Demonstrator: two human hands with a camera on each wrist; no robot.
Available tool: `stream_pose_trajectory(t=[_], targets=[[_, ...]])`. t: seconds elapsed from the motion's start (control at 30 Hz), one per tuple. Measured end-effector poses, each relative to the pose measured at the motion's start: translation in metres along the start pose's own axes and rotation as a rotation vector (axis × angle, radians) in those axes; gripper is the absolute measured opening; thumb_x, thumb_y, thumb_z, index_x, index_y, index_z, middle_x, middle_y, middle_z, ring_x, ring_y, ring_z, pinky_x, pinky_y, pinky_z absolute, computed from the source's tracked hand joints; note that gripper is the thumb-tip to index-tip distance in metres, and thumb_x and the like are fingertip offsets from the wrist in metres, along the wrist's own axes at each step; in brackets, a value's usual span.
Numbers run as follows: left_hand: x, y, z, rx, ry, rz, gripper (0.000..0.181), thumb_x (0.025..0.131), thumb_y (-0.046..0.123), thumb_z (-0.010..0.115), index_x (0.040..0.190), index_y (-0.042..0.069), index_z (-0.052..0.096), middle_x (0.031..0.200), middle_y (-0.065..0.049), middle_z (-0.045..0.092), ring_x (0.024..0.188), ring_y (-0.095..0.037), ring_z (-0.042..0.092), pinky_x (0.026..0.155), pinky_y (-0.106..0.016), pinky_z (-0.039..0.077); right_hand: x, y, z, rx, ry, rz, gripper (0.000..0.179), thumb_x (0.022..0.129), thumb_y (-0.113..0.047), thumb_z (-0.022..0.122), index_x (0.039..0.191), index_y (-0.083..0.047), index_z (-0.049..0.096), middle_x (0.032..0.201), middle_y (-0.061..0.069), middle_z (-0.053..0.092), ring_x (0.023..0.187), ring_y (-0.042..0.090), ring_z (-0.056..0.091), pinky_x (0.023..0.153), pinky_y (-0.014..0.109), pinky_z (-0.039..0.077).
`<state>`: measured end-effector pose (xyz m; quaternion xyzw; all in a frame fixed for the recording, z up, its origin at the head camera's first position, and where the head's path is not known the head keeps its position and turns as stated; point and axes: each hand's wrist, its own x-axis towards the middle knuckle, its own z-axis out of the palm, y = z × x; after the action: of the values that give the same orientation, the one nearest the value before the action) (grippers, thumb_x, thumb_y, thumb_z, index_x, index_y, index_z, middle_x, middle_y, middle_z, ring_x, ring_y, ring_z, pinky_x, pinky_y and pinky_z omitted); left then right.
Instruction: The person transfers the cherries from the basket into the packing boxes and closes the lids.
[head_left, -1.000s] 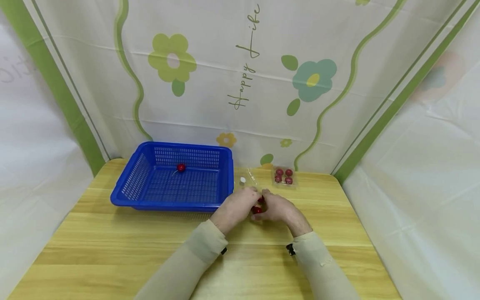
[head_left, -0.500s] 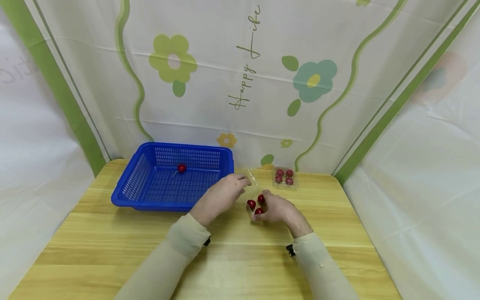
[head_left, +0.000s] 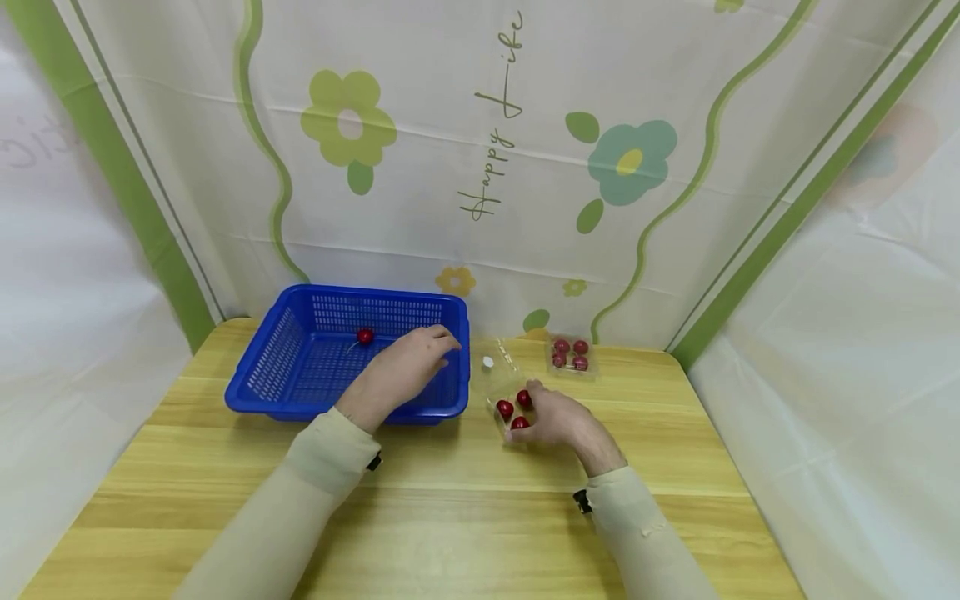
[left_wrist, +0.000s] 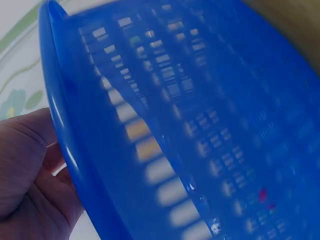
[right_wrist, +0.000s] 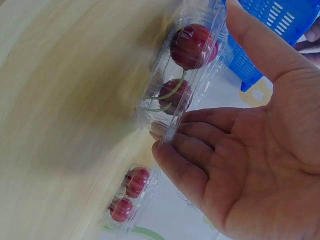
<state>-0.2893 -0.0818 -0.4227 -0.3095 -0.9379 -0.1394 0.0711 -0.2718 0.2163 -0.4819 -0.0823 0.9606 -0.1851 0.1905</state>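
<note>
My left hand (head_left: 397,371) is over the right half of a blue plastic basket (head_left: 251,404), fingers loosely bent. No object shows in it in either view. One red cherry (head_left: 365,336) with a stem lies in the basket, left of the hand. My right hand (head_left: 558,415) holds a clear plastic box (right_wrist: 159,125) by its sides, thumb at one end and fingers at the other. In the head view, three cherries (head_left: 505,408) sit in this box. Its clear lid (head_left: 498,358) is folded back, away from me.
A second clear box (head_left: 572,357) with several cherries stands at the back right of the wooden table (head_left: 450,533). A printed curtain (head_left: 420,233) hangs just behind the table, and white sheets flank both sides.
My left hand has come away from the clear box and moved left over the basket, uncovering the cherries in the box. The right hand has stayed on the box.
</note>
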Motion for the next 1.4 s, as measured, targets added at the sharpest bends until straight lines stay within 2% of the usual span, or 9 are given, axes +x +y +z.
stream_pose_trajectory(t=[0.4, 0.67, 0.9, 1.03, 1.23, 1.4], targets=[[-0.013, -0.038, -0.018, 0.023, -0.021, -0.040, 0.029, 0.113, 0.005, 0.077, 0.141, -0.001, 0.079, 0.142, -0.021, 0.079, 0.130, -0.039, 0.081, 0.113, -0.051, 0.070, -0.002, 0.001, -0.001, -0.008, -0.002, 0.005, 0.124, 0.097, -0.053, 0.097, 0.183, 0.003, 0.028, 0.179, 0.030, 0.052, 0.162, 0.054, 0.057, 0.134, 0.070, 0.050], [-0.017, -0.058, -0.033, 0.054, -0.118, -0.115, 0.035, 0.113, 0.009, 0.077, 0.146, -0.004, 0.076, 0.148, -0.026, 0.077, 0.140, -0.045, 0.075, 0.121, -0.058, 0.064, -0.003, 0.000, -0.001, -0.003, 0.000, 0.001, 0.123, 0.097, -0.053, 0.097, 0.183, 0.003, 0.029, 0.179, 0.030, 0.052, 0.163, 0.054, 0.056, 0.134, 0.070, 0.049], [-0.015, -0.064, -0.051, 0.061, -0.197, -0.156, 0.041, 0.116, 0.015, 0.074, 0.151, -0.006, 0.072, 0.156, -0.031, 0.072, 0.150, -0.051, 0.068, 0.128, -0.064, 0.058, -0.003, 0.002, -0.001, -0.008, 0.002, 0.001, 0.124, 0.097, -0.054, 0.097, 0.184, 0.002, 0.029, 0.179, 0.030, 0.052, 0.163, 0.054, 0.057, 0.134, 0.070, 0.050], [-0.013, -0.068, -0.058, 0.072, -0.241, -0.185, 0.045, 0.118, 0.020, 0.073, 0.154, -0.006, 0.070, 0.161, -0.032, 0.069, 0.156, -0.054, 0.063, 0.133, -0.067, 0.053, -0.003, 0.002, -0.001, -0.007, 0.001, 0.000, 0.124, 0.097, -0.055, 0.097, 0.184, 0.002, 0.028, 0.179, 0.030, 0.052, 0.162, 0.054, 0.057, 0.134, 0.070, 0.050], [-0.005, -0.074, -0.065, 0.065, -0.317, -0.205, 0.047, 0.119, 0.023, 0.072, 0.155, -0.007, 0.069, 0.156, -0.031, 0.072, 0.147, -0.050, 0.070, 0.126, -0.065, 0.059, -0.002, 0.002, 0.000, -0.001, 0.001, 0.002, 0.123, 0.097, -0.053, 0.097, 0.184, 0.002, 0.028, 0.179, 0.031, 0.052, 0.162, 0.053, 0.058, 0.134, 0.069, 0.051], [0.002, -0.082, -0.070, 0.071, -0.374, -0.221, 0.050, 0.120, 0.024, 0.070, 0.158, -0.007, 0.067, 0.163, -0.031, 0.068, 0.155, -0.051, 0.064, 0.132, -0.067, 0.054, -0.001, 0.002, 0.001, 0.001, 0.002, -0.001, 0.122, 0.097, -0.052, 0.097, 0.184, 0.002, 0.029, 0.179, 0.030, 0.052, 0.161, 0.051, 0.059, 0.133, 0.069, 0.051]])
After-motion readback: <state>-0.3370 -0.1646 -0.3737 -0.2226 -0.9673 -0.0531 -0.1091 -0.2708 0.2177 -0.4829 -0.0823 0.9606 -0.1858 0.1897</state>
